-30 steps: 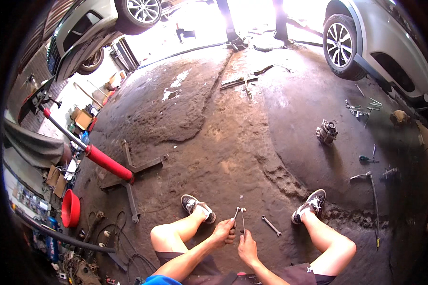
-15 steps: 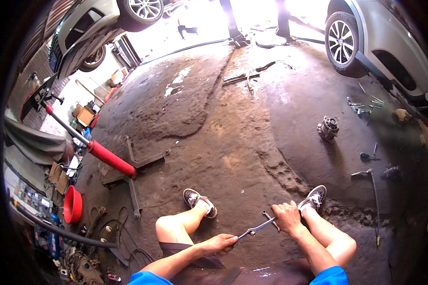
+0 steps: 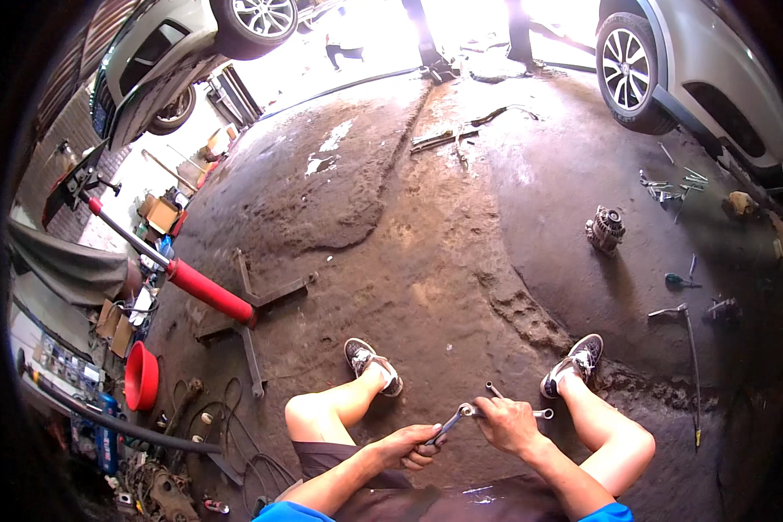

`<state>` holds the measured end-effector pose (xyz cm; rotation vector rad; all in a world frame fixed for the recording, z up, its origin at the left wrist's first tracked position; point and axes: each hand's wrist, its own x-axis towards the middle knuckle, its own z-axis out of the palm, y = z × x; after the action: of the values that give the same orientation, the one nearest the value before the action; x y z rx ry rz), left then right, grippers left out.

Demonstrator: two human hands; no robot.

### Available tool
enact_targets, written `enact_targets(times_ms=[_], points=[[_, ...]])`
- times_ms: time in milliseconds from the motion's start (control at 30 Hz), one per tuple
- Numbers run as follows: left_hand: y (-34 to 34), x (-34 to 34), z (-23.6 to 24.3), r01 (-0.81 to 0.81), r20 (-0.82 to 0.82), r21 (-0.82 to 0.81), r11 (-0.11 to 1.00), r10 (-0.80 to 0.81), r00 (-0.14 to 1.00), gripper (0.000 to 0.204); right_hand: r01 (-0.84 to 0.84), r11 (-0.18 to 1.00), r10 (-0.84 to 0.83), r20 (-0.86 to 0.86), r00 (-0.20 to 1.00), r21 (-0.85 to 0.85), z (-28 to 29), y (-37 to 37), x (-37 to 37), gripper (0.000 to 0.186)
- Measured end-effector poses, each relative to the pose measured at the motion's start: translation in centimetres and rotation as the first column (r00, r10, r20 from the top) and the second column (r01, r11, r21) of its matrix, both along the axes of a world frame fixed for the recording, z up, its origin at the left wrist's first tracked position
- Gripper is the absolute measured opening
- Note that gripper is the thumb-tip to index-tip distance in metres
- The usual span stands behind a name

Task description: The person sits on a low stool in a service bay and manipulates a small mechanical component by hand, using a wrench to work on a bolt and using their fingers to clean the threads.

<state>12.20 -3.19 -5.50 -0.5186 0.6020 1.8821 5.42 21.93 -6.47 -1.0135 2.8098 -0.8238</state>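
My left hand [image 3: 416, 445] is closed around the handle of a silver wrench [image 3: 449, 424]. Its rounded head meets the fingertips of my right hand [image 3: 508, 426]. My right fingers are curled around a metal tool with a ring-shaped end [image 3: 544, 413], which sticks out past the knuckles. A thin, round-tipped metal end [image 3: 493, 389] shows above the same fingers; whether it belongs to that tool I cannot tell. The right palm hides the middle of these pieces. Both hands are held above my lap, between my bent knees.
An alternator [image 3: 606, 230] stands on the stained floor to the right, near scattered sockets and tools [image 3: 670, 188] and a long-handled bar [image 3: 693, 374]. A red jack stand [image 3: 210, 291] and a red bowl [image 3: 141, 376] are at left. Cars [image 3: 731, 78] flank the far floor.
The hands have come closer together, my right hand moving left and lower. The wrench between them has tilted more steeply, and a ring end now shows beyond the right knuckles.
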Motion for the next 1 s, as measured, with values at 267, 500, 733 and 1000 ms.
enact_targets(times_ms=[267,500,733,1000], points=[[1.2,0.6,-1.5,0.015,-0.007,0.033,0.999,-0.015,1.000,0.035,0.015,0.990,0.003,0.125,0.992,-0.143,0.8,0.4,-0.2,0.038],[4.9,-1.7,-1.9,-0.039,-0.160,-0.068,0.997,0.027,0.987,0.034,0.007,0.994,-0.002,0.048,0.999,-0.110,-0.1,1.9,-1.7,0.033],[6.5,-3.3,-4.1,-0.191,-0.070,-0.107,0.976,0.185,0.980,0.041,-0.012,0.988,0.005,-0.042,0.999,-0.154,0.0,1.8,-1.1,0.037],[6.4,-2.5,-0.4,-0.306,-0.291,-0.228,0.924,0.236,0.927,0.034,0.025,0.979,-0.030,-0.019,0.999,-0.200,0.4,0.0,0.2,0.042]])
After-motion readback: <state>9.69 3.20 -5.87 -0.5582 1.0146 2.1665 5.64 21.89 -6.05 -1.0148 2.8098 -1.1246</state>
